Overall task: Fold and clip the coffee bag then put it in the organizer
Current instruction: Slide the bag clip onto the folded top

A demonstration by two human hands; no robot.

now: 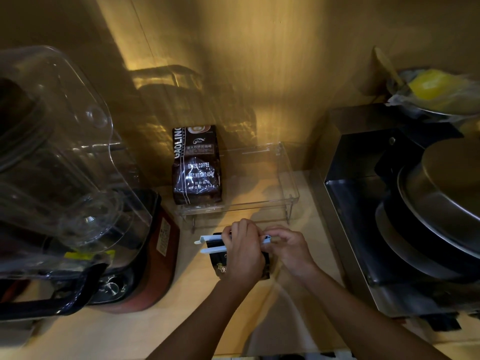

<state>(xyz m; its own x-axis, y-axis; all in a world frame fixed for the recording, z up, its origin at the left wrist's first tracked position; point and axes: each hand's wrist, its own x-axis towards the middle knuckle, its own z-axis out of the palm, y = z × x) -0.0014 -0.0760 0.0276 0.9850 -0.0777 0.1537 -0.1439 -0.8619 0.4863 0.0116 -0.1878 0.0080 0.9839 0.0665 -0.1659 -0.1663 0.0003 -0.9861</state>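
A small dark coffee bag lies on the wooden counter, mostly hidden under my left hand. A white bag clip sits across the bag's folded top, its two arms parted at the left end. My left hand presses down on the bag and clip. My right hand pinches the clip's right end. Behind them stands a clear acrylic organizer on short legs. A larger brown coffee bag stands upright in its left side.
A blender with a clear cover and red base fills the left. A steel and black appliance stands at the right, with a bowl holding something yellow on top. A wooden wall rises behind.
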